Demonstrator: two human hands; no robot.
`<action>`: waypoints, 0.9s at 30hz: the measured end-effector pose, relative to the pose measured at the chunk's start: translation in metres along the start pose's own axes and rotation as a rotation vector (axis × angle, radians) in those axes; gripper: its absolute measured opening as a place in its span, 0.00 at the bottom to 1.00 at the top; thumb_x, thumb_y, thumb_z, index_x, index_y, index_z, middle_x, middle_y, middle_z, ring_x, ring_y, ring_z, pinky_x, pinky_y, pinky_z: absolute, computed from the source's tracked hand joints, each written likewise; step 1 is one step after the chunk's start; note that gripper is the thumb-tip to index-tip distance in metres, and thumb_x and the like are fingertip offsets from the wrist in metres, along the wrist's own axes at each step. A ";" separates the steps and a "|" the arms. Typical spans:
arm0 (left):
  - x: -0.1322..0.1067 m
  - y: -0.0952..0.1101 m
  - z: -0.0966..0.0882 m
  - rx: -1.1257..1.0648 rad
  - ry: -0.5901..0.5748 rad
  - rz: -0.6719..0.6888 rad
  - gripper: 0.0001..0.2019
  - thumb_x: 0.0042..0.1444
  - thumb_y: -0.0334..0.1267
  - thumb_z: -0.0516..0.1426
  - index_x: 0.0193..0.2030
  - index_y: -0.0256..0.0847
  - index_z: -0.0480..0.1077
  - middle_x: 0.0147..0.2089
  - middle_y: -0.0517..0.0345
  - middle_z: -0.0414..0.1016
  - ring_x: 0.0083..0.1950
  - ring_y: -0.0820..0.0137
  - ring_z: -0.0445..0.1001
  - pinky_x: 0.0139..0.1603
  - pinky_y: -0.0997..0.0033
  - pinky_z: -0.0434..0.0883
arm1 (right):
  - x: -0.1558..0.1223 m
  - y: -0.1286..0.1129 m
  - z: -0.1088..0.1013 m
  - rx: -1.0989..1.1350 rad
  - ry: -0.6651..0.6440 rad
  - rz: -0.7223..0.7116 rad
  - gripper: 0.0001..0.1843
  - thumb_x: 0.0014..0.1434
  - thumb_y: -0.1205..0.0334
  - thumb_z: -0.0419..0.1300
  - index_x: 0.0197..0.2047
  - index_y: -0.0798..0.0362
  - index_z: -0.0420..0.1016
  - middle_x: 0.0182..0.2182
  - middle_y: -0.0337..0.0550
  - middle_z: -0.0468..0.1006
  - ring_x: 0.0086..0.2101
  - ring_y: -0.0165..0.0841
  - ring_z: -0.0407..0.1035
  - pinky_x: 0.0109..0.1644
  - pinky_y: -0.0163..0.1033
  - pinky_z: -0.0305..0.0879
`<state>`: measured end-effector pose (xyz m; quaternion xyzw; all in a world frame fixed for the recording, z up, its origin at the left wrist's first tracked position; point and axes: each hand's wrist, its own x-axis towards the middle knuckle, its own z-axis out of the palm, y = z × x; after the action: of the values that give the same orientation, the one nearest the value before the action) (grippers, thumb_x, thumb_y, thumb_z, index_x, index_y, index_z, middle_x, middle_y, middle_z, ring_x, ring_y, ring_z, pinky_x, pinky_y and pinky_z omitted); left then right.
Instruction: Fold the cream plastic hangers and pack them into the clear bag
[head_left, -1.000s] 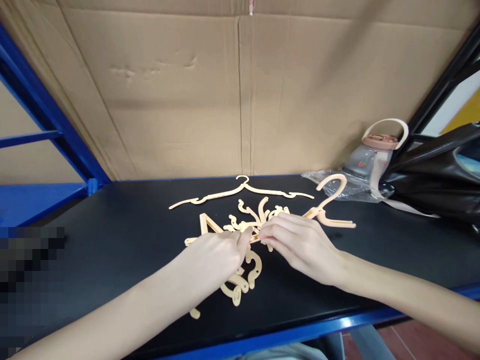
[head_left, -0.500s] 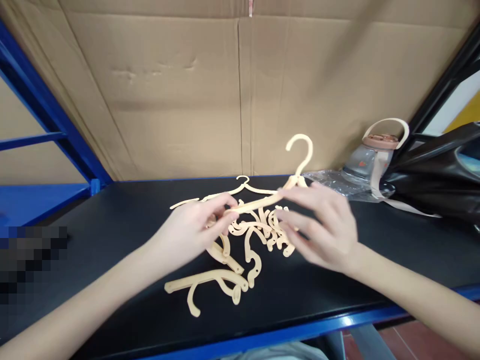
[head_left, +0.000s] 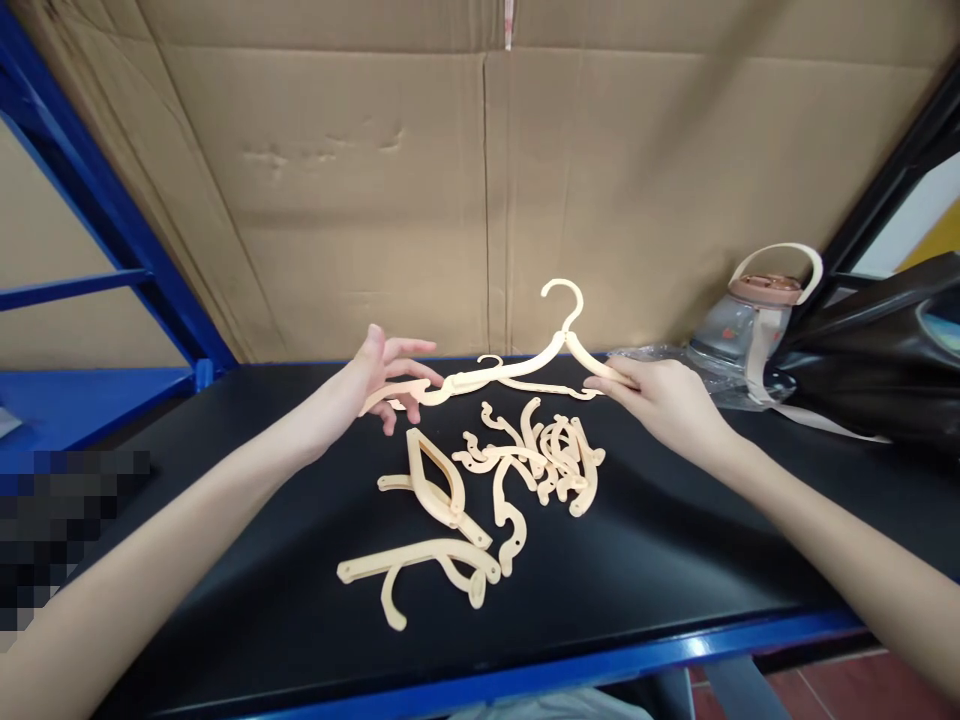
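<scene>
left hand [head_left: 375,388] and right hand [head_left: 664,402] each clasp one end of the cream hanger [head_left: 525,363].

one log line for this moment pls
left hand: fingers spread, touching hanger left end | right hand: pinching hanger right arm | hanger: unfolded, raised over shelf | loose hanger parts: piled below

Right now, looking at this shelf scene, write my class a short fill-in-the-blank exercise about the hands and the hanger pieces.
1. The left hand touches and the right hand grips the ends of the hanger, whose hook points ____.
2. The loose hanger parts lie on a shelf board coloured ____.
3. The wall behind is made of ____.
4. The bottle stands at the board's ____ end.
Missing words: up; black; cardboard; right.
</scene>
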<state>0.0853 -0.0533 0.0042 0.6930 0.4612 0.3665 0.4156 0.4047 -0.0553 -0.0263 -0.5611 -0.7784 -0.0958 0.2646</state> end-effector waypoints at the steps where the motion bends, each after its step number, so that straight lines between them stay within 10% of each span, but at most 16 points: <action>1: 0.001 0.000 -0.001 0.003 0.037 -0.015 0.33 0.61 0.61 0.36 0.56 0.36 0.61 0.46 0.40 0.73 0.27 0.70 0.71 0.18 0.75 0.65 | 0.000 0.000 0.001 0.020 0.003 0.008 0.24 0.64 0.44 0.50 0.22 0.51 0.56 0.17 0.36 0.66 0.20 0.30 0.57 0.26 0.35 0.47; 9: 0.001 -0.010 -0.006 0.525 0.315 0.293 0.26 0.55 0.51 0.56 0.57 0.39 0.61 0.53 0.48 0.70 0.53 0.60 0.69 0.45 0.63 0.70 | 0.000 0.002 0.002 0.111 0.035 0.095 0.24 0.63 0.46 0.52 0.21 0.51 0.55 0.17 0.35 0.63 0.20 0.29 0.52 0.26 0.36 0.46; 18: -0.008 -0.010 -0.006 1.240 0.365 0.388 0.15 0.66 0.45 0.46 0.38 0.41 0.70 0.39 0.55 0.73 0.43 0.62 0.70 0.36 0.67 0.66 | -0.001 0.001 0.010 0.464 -0.085 0.102 0.19 0.61 0.45 0.54 0.27 0.52 0.64 0.21 0.33 0.62 0.23 0.28 0.55 0.28 0.35 0.49; 27: -0.016 -0.006 0.023 1.285 0.531 0.597 0.22 0.62 0.37 0.51 0.61 0.32 0.58 0.65 0.37 0.56 0.65 0.50 0.56 0.61 0.49 0.61 | -0.005 -0.009 0.008 0.624 -0.086 -0.005 0.13 0.64 0.54 0.51 0.44 0.51 0.70 0.34 0.39 0.75 0.35 0.34 0.69 0.40 0.37 0.63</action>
<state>0.0992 -0.0723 -0.0119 0.7829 0.4614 0.2770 -0.3120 0.3949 -0.0595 -0.0340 -0.4547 -0.7821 0.1709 0.3904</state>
